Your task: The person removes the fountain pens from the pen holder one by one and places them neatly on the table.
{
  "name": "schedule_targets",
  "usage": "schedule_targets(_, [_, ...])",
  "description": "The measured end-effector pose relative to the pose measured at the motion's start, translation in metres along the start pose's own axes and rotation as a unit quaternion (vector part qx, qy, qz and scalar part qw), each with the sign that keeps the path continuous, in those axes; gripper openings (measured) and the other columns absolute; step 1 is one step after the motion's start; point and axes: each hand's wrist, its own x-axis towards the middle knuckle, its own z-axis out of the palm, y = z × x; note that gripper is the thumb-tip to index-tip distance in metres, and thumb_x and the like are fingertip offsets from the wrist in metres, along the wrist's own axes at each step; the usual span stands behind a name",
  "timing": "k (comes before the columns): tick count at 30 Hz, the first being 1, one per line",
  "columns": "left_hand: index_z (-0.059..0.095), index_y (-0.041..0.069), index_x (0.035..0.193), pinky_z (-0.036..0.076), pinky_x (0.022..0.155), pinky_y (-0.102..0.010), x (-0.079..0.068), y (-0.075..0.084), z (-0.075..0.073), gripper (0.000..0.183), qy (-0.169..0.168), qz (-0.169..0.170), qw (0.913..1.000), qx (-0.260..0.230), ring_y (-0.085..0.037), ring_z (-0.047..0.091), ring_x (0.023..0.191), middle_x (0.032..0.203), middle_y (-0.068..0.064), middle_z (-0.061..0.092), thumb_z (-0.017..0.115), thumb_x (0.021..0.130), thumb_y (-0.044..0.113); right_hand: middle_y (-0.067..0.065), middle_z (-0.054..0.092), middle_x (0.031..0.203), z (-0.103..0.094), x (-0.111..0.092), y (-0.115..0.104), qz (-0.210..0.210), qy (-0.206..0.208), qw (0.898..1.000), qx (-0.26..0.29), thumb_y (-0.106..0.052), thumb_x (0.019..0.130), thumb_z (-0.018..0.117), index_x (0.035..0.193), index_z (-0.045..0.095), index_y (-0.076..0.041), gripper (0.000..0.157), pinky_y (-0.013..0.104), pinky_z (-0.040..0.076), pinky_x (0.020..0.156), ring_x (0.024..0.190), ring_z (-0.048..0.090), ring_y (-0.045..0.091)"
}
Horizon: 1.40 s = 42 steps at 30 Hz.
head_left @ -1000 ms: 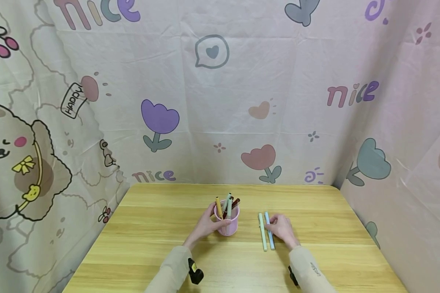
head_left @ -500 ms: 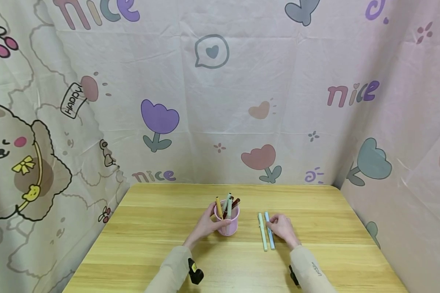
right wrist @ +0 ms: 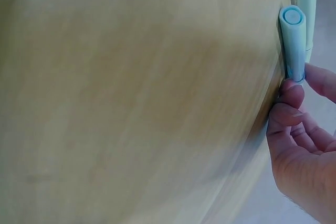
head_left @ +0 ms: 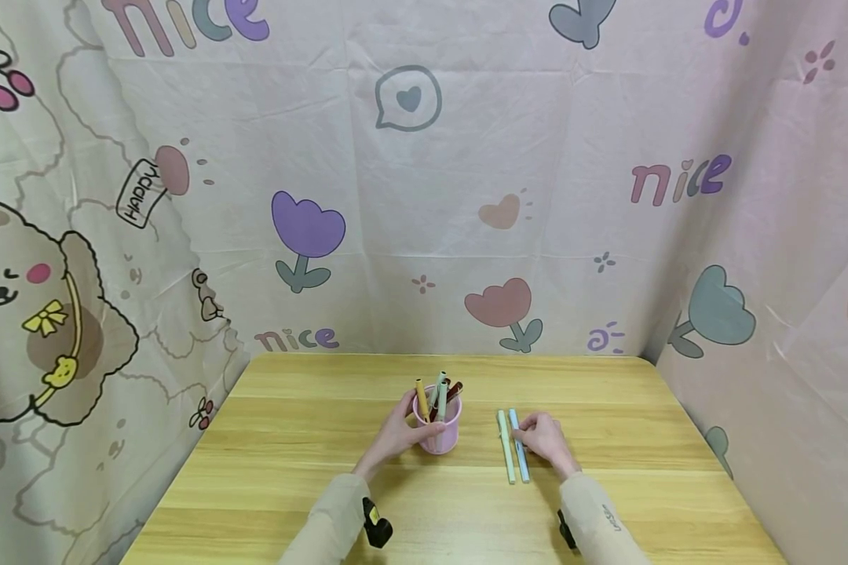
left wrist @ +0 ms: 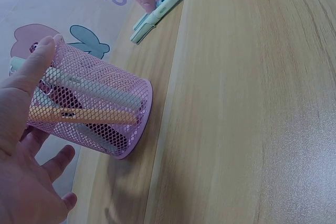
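Note:
My left hand (head_left: 398, 433) grips a pink mesh pen holder (head_left: 451, 441), thumb on the near side at its rim and fingers round the far side. Inside lean several pens, among them an orange-yellow pen (left wrist: 94, 115), light green ones and dark brown ones. To the right, a light blue pen (head_left: 522, 464) and a light green pen (head_left: 506, 451) lie side by side on the table. My right hand (head_left: 546, 441) pinches the blue pen around its middle; in the right wrist view its fingertips (right wrist: 295, 95) are at the blue pen (right wrist: 294, 38).
The wooden table (head_left: 290, 455) carries the holder and pens. A printed cloth (head_left: 424, 196) hangs behind the table and along both sides. Both wrists wear black devices; the left one (head_left: 377, 524) shows by the sleeve.
Almost nothing moves. The green pen's lower end shifts very slightly right early on; both hands keep their places at the holder and the blue pen.

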Motion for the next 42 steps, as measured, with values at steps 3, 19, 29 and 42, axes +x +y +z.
schedule_targets(3, [0.028, 0.006, 0.157, 0.03, 0.116, -0.071, 0.0005, -0.0007, 0.0003, 0.098, 0.0, -0.001, 1.0, 0.0, -0.05, 0.037, 0.145, 0.159, -0.027, 0.036, 0.084, 0.082, 0.035, 0.008, 0.068, 0.073, -0.0005, -0.0002, -0.0005, 0.003, -0.003, 1.0, 0.0, -0.01, 0.086, 0.075, 0.092, 0.067, 0.004, 0.016, 0.024, 0.049, 0.052, 0.058, 0.061, 0.013])
schedule_targets(19, [0.029, 0.008, 0.157, 0.03, 0.117, -0.07, 0.0004, -0.0001, 0.0005, 0.098, 0.005, -0.004, 1.0, 0.006, -0.048, 0.038, 0.145, 0.159, -0.027, 0.036, 0.084, 0.082, 0.038, 0.008, 0.069, 0.073, 0.0001, 0.0011, 0.001, 0.019, -0.012, 1.0, 0.017, -0.012, 0.086, 0.077, 0.091, 0.068, 0.003, 0.018, 0.023, 0.05, 0.053, 0.059, 0.061, 0.014])
schedule_targets(29, [0.028, 0.008, 0.157, 0.028, 0.117, -0.071, -0.0001, -0.0009, 0.0004, 0.099, 0.004, -0.009, 0.9999, 0.004, -0.048, 0.036, 0.146, 0.159, -0.027, 0.035, 0.084, 0.081, 0.037, 0.008, 0.069, 0.072, 0.0009, 0.0015, 0.0015, 0.019, -0.012, 1.0, 0.017, -0.012, 0.086, 0.076, 0.09, 0.068, 0.002, 0.017, 0.023, 0.05, 0.053, 0.058, 0.061, 0.014])
schedule_targets(42, [0.028, 0.008, 0.158, 0.028, 0.117, -0.071, -0.0011, -0.0004, -0.0001, 0.1, 0.005, -0.009, 0.9999, 0.005, -0.048, 0.037, 0.145, 0.159, -0.028, 0.036, 0.084, 0.081, 0.039, 0.008, 0.07, 0.073, 0.0008, 0.0011, 0.0011, 0.02, -0.013, 1.0, 0.015, -0.012, 0.087, 0.075, 0.092, 0.069, 0.003, 0.018, 0.024, 0.051, 0.053, 0.059, 0.062, 0.014])
